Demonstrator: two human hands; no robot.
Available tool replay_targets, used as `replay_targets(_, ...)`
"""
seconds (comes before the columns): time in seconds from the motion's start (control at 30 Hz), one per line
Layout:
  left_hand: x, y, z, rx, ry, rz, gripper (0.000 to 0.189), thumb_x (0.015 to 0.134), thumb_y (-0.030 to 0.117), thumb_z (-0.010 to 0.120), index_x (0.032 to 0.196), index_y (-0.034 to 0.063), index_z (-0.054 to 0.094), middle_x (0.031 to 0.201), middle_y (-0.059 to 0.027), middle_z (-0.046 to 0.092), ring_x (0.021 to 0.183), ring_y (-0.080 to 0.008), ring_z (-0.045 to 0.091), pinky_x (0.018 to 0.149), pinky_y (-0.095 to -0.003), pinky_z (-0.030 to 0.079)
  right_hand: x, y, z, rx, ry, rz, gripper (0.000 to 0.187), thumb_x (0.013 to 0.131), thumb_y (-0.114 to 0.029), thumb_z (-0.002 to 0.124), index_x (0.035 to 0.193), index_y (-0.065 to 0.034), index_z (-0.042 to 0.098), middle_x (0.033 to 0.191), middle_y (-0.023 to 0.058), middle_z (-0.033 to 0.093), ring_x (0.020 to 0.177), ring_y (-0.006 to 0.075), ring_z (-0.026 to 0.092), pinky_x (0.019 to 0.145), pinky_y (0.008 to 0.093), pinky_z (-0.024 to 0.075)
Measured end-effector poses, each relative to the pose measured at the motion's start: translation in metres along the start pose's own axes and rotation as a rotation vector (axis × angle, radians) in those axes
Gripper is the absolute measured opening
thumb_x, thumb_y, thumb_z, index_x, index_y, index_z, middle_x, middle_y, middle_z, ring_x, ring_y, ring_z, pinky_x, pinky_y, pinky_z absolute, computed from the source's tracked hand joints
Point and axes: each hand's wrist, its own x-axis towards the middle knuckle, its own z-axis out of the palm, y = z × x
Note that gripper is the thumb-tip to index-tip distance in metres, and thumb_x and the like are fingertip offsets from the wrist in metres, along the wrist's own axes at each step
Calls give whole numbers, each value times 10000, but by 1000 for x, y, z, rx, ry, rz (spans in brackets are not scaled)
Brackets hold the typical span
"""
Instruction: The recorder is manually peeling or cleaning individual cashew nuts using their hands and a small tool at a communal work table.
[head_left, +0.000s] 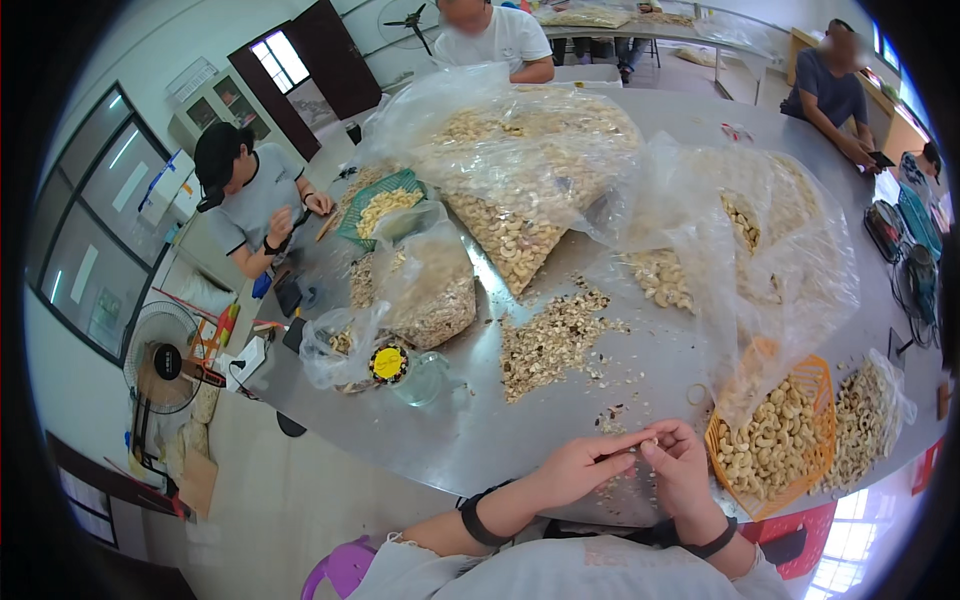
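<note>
My left hand (589, 463) and my right hand (681, 465) meet over the near edge of the metal table (450, 439). Between the thumb and fingers of the right hand is a small pale piece (655, 442), seemingly a cashew nut, mostly hidden. Fingertips of the left hand reach the same spot; what they grip is covered. Close on the right stands an orange plastic basket (825, 420) of cashew nuts (769, 442). Just beyond the hands lie small skin scraps (611, 420), and past them spreads a pile of husk bits (551, 337).
Large clear plastic bags of cashews (525, 195) (780, 225) fill the table's middle and right. A glass jar (420, 379) with a yellow lid stands left, beside a bag of scraps (435, 300). Another nut pile (859, 420) borders the basket. A co-worker (259, 195) sits by a green basket (382, 210).
</note>
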Motion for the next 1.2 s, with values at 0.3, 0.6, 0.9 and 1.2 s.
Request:
replay_targets(0.3, -6, -14, -3, -20, -12, 80, 369, 849, 145, 436, 1216, 154, 399, 778, 24, 551, 594, -29, 435, 536, -161, 375, -2, 8, 3, -31, 18, -22, 225, 724, 1, 580, 926, -12, 482, 851, 63, 549, 744, 103, 511, 673, 222, 424)
replay_targets(0.6, -3, -17, -2, -39, -44, 35, 379, 846, 134, 429, 1222, 158, 390, 748, 31, 541, 557, -22, 395, 507, -153, 353, -3, 7, -2, -10, 1, 7, 197, 729, -1, 581, 903, -12, 487, 820, 67, 556, 723, 110, 525, 667, 225, 430)
replay_targets(0.9, -1, -23, 3, -95, -24, -36, 371, 844, 131, 445, 1212, 156, 407, 767, 30, 543, 547, -18, 370, 490, -140, 327, -3, 6, -6, 13, -16, 18, 191, 740, -26, 589, 905, -15, 493, 814, 58, 561, 745, 101, 532, 679, 213, 427)
replay_targets(1.2, 0, -20, 6, -95, -1, -74, 360, 849, 134, 443, 1207, 151, 413, 763, 26, 544, 537, -14, 361, 478, -136, 314, -4, 4, -8, 20, -15, 38, 206, 740, -33, 592, 917, -11, 488, 829, 62, 559, 752, 102, 531, 680, 212, 425)
